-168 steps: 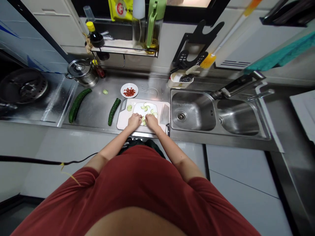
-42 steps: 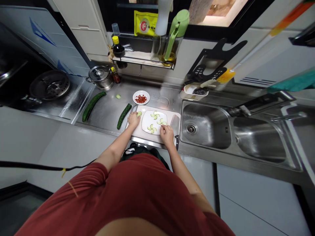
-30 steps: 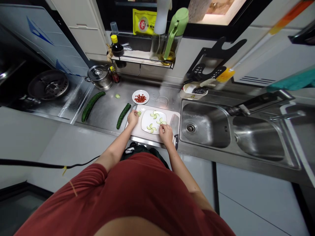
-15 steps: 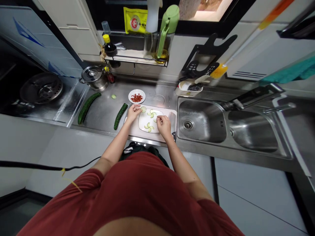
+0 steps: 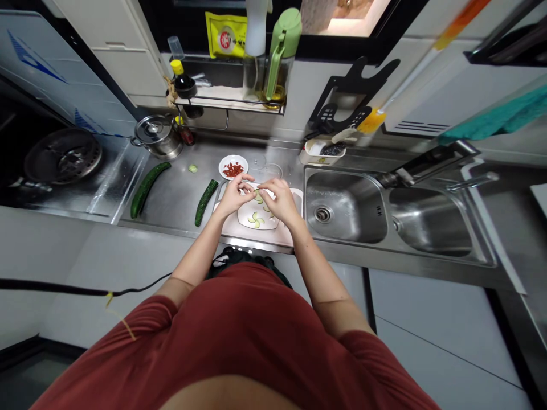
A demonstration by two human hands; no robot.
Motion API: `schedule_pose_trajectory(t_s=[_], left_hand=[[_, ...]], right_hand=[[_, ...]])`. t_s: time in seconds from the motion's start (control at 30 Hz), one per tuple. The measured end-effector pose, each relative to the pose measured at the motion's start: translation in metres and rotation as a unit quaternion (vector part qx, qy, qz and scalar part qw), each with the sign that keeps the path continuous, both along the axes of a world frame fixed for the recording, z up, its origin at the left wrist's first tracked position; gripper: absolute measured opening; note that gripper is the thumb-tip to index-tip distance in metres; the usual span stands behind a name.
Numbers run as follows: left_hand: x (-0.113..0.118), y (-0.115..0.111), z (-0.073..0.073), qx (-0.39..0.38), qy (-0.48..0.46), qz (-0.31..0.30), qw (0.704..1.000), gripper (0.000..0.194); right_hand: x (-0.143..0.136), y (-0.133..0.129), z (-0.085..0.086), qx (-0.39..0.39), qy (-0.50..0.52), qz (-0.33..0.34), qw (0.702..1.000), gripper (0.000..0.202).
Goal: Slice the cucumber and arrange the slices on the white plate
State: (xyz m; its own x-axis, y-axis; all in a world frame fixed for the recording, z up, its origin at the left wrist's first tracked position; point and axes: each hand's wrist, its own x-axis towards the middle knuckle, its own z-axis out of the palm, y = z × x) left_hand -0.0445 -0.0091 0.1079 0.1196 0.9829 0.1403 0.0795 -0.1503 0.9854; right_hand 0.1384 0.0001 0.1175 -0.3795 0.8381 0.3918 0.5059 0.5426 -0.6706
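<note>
My left hand (image 5: 237,196) and my right hand (image 5: 280,200) meet over the far part of a white squarish plate (image 5: 244,221). Their fingertips are pinched close together around a thin cucumber slice, mostly hidden by the fingers. On the plate, pale green cucumber slices (image 5: 256,220) lie fanned in a pinwheel near the front. More slices show under and between my hands, partly covered. The plate rests on a light cutting board (image 5: 231,229). Just left of the board lies a cut length of dark green cucumber (image 5: 205,203).
A small white dish (image 5: 233,167) of chopped red pieces stands behind the board. Farther left are a whole cucumber (image 5: 149,189), a cucumber end (image 5: 193,168) and a lidded steel pot (image 5: 158,136). A double sink (image 5: 348,205) adjoins on the right; a bottle shelf (image 5: 228,104) overhangs the counter.
My hands were apart on either side of the plate, with a round cucumber slice in the left. Both have come together above its far part. The view has shifted slightly.
</note>
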Motion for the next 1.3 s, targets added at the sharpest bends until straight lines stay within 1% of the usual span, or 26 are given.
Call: schedule_pose_trajectory(t_s=[0.17,0.27,0.33,0.4,0.47,0.53,0.57,0.63,0.7,0.77,0.8,0.87,0.97,1.03,1.17,1.3], left_hand=[[0.002,-0.003,0.004,0.003,0.014,0.005,1.0,0.044],[0.004,-0.004,0.006,-0.011,0.013,0.017,1.0,0.047],[0.004,-0.004,0.006,-0.042,-0.005,0.046,0.998,0.047],[0.004,-0.005,0.005,-0.107,-0.038,0.071,0.991,0.042],[0.005,-0.005,0.003,-0.204,-0.086,0.054,0.974,0.039],[0.006,-0.006,0.002,-0.291,-0.144,0.006,0.946,0.043],[0.007,-0.007,0.002,-0.32,-0.175,-0.019,0.931,0.045],[0.009,-0.007,0.005,-0.354,-0.234,-0.053,0.904,0.045],[0.011,-0.007,0.008,-0.377,-0.276,-0.073,0.881,0.042],[0.012,-0.006,0.011,-0.389,-0.304,-0.082,0.866,0.039],[0.013,-0.006,0.012,-0.388,-0.312,-0.082,0.863,0.039],[0.013,-0.005,0.014,-0.373,-0.314,-0.073,0.87,0.039],[0.013,-0.004,0.015,-0.336,-0.283,-0.039,0.898,0.045],[0.012,-0.003,0.014,-0.307,-0.247,-0.019,0.919,0.048],[0.007,-0.002,0.015,-0.243,-0.163,-0.006,0.956,0.051],[0.004,-0.002,0.018,-0.193,-0.1,0.017,0.976,0.051]], right_hand=[[-0.003,0.0,0.0,-0.003,0.005,0.008,1.0,0.022],[-0.002,0.0,0.0,-0.005,0.013,0.013,1.0,0.02],[-0.001,0.001,0.0,-0.003,0.026,0.006,1.0,0.019],[0.001,0.001,0.0,0.003,0.04,-0.005,0.999,0.02],[0.003,0.001,0.0,0.014,0.052,-0.008,0.999,0.022],[0.004,0.0,0.001,0.022,0.062,-0.005,0.998,0.024],[0.004,0.0,0.001,0.024,0.064,-0.003,0.998,0.025],[0.003,-0.001,0.002,0.027,0.066,0.002,0.997,0.026],[0.003,-0.002,0.003,0.029,0.064,0.009,0.997,0.026],[0.003,-0.003,0.003,0.032,0.063,0.019,0.997,0.026],[0.004,-0.003,0.003,0.034,0.062,0.023,0.997,0.026],[0.005,-0.003,0.003,0.032,0.052,0.027,0.998,0.026],[0.007,-0.004,0.002,0.021,0.031,0.028,0.999,0.028],[0.007,-0.004,0.001,0.015,0.025,0.027,0.999,0.028],[0.005,-0.004,0.0,0.013,0.025,0.025,0.999,0.028],[0.003,-0.004,-0.001,0.009,0.022,0.031,0.999,0.027]])
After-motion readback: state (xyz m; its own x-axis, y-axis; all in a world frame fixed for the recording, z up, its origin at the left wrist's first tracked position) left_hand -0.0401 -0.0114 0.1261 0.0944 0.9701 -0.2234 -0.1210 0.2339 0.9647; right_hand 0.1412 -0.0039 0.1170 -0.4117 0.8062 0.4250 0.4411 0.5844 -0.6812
